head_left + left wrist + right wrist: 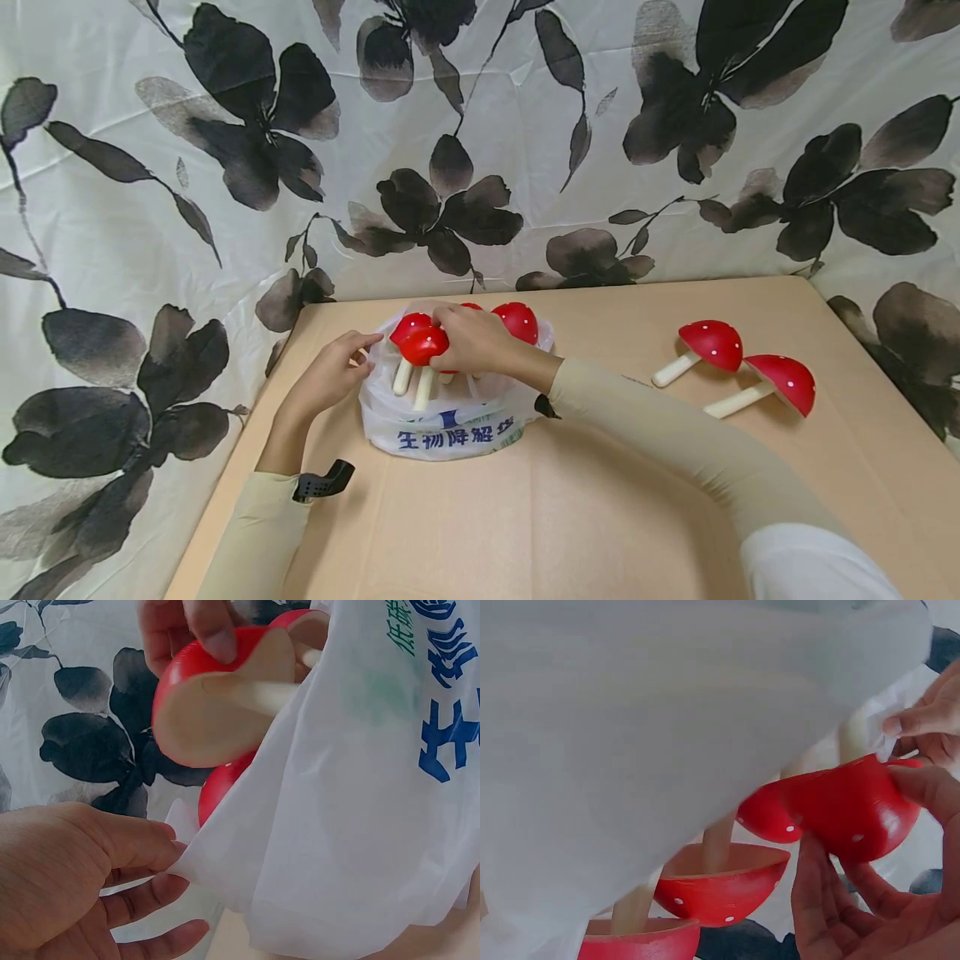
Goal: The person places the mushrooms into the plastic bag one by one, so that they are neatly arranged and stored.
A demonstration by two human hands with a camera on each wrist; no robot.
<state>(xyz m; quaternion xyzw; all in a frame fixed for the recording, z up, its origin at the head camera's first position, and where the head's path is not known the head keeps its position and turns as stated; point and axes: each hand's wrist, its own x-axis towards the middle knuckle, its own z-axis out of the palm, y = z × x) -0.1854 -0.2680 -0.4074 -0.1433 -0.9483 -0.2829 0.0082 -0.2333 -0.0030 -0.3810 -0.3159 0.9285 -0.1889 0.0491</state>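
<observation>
A white plastic bag point(457, 437) with blue printing stands on the table, its mouth spread around several toy mushrooms with white-dotted red caps. At its left rim, my left hand point(330, 373) pinches the edge of the plastic between thumb and index finger, the other fingers loose. My right hand point(480, 340) reaches over the bag and grips one toy mushroom point(424, 345) by its cap, the pale stem pointing down into the bag. In the right wrist view, thumb and fingers lie on opposite sides of that cap point(855, 806). Other mushrooms point(724, 892) sit beside it in the bag.
Two more toy mushrooms, one farther back point(711, 343) and one nearer point(787, 383), lie on their sides at the right of the tan table point(465, 533). A white cloth point(525, 167) with dark flowers hangs behind the table and continues along its left side.
</observation>
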